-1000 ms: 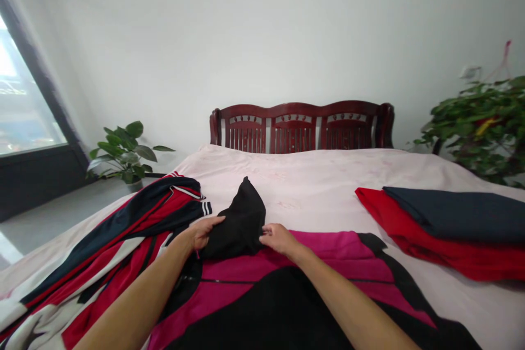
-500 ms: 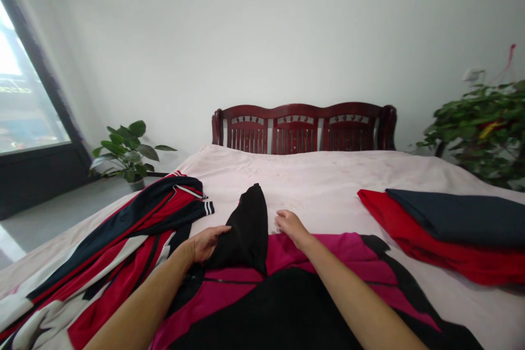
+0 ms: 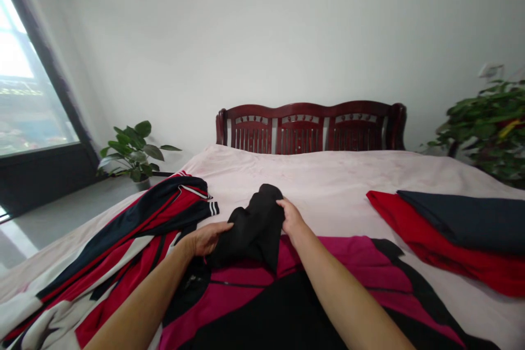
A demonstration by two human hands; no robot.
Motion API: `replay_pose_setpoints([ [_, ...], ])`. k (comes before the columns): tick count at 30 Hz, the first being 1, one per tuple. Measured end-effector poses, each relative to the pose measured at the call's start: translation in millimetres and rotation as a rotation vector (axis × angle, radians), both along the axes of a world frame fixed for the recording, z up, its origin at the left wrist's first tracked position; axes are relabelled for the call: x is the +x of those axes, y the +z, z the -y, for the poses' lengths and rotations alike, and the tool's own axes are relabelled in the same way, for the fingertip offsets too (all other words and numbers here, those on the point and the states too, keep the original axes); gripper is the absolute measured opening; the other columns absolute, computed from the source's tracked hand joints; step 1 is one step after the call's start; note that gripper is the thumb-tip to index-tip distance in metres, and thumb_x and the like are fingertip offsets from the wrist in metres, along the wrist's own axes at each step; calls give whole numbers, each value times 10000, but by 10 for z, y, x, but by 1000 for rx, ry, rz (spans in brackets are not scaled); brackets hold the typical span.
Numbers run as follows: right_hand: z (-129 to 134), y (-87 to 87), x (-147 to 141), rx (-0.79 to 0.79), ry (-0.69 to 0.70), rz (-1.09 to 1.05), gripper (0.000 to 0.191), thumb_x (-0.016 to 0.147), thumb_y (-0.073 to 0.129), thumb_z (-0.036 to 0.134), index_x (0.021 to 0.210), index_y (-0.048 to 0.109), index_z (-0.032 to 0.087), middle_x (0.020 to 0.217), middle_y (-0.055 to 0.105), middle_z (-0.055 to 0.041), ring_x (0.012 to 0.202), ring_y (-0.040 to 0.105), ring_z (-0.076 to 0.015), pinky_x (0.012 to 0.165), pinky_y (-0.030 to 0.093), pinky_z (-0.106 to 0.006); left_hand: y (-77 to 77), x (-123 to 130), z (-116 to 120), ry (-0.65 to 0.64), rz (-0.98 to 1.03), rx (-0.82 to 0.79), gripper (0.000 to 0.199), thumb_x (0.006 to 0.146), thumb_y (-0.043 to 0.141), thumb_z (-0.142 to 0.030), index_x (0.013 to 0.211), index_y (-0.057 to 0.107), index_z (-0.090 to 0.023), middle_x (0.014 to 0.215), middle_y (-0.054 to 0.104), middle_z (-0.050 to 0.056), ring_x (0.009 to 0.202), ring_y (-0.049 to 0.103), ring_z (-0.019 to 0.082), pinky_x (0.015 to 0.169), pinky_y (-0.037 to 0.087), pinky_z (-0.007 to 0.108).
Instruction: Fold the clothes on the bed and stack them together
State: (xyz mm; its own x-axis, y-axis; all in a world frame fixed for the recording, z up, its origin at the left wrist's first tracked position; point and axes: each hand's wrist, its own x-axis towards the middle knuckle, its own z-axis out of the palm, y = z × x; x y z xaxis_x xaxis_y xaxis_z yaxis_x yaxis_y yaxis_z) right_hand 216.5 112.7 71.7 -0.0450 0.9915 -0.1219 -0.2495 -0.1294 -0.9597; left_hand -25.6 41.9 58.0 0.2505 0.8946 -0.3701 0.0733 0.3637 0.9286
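A black and magenta garment (image 3: 353,254) lies spread on the bed in front of me. Its black upper part (image 3: 250,229) is lifted and bunched between my hands. My left hand (image 3: 207,238) grips the left side of that black cloth, thumb on top. At the cloth's right edge, my right hand (image 3: 292,217) pinches the fabric with thumb and fingers. The fingertips under the cloth are partly hidden.
Red, navy and white striped clothes (image 3: 143,229) lie loosely at the left. Folded red (image 3: 435,246) and dark blue (image 3: 471,221) cloths are stacked at the right. Behind are a wooden headboard (image 3: 301,128) and potted plants (image 3: 135,150) on both sides.
My right hand, previously apart from the black cloth, has taken hold of its right edge. The cloth's pointed top is now folded over and rounded. The view has shifted slightly left.
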Motion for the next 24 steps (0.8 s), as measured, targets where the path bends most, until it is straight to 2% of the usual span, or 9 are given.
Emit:
replay_pose_setpoints([
  [2,251,72,234,136,-84,-75,414,858,529,228,1271,573,226,1183,698,-48,1161,616,-227,923,531,-331,44,-13,-5,-97,-74,96,464,704,747,-554,977,685,-184,954,771,91,973,720,247,876,560,339],
  [5,838,-14,627,284,-137,-107,443,734,639,307,1172,617,241,1169,709,-38,1121,634,-249,902,534,-338,46,7,-9,-235,-462,299,446,789,611,-579,978,696,-184,852,751,53,799,700,215,699,534,291],
  [7,1270,-150,871,147,-8,-5,384,692,644,315,1069,641,242,1105,722,-53,1025,672,-243,835,556,-342,15,47,4,-229,-676,380,361,789,604,-513,879,710,-179,743,715,31,706,661,203,631,478,274],
  [11,1843,-289,1306,-222,241,150,217,669,664,340,841,619,217,954,714,-79,924,712,-220,795,569,-331,-35,98,103,-176,-821,475,305,820,572,-439,741,704,-176,752,709,67,752,643,228,706,438,301],
  [15,1805,-186,1846,-188,224,401,266,729,578,393,904,663,212,921,732,-102,785,710,-197,642,547,-292,-54,-23,257,-208,-903,532,345,830,581,-492,907,753,-203,917,762,81,866,672,253,771,439,307],
  [18,1524,-185,2360,-74,-140,691,329,757,484,423,944,675,230,946,746,-120,817,719,-240,657,550,-336,-111,-141,346,-263,-937,541,286,766,671,-420,979,750,-246,977,774,37,924,681,243,802,447,283],
  [20,1336,-266,2665,49,-333,917,351,757,515,468,963,689,241,1046,746,-132,972,705,-293,786,546,-385,-161,-169,374,-257,-997,565,177,741,687,-325,894,737,-253,948,769,18,942,673,243,847,438,290],
  [22,1209,-372,2868,90,-325,1069,362,752,557,529,910,698,236,1050,747,-143,1031,686,-327,875,517,-413,-194,-157,372,-223,-1065,601,77,769,644,-266,814,701,-242,903,754,16,935,665,241,900,419,315],
  [24,1156,-457,2948,76,-230,1148,337,730,599,546,825,690,236,969,755,-133,972,695,-326,864,510,-406,-198,-130,337,-181,-1084,626,124,850,548,-265,821,664,-233,854,730,19,890,661,226,909,413,325],
])
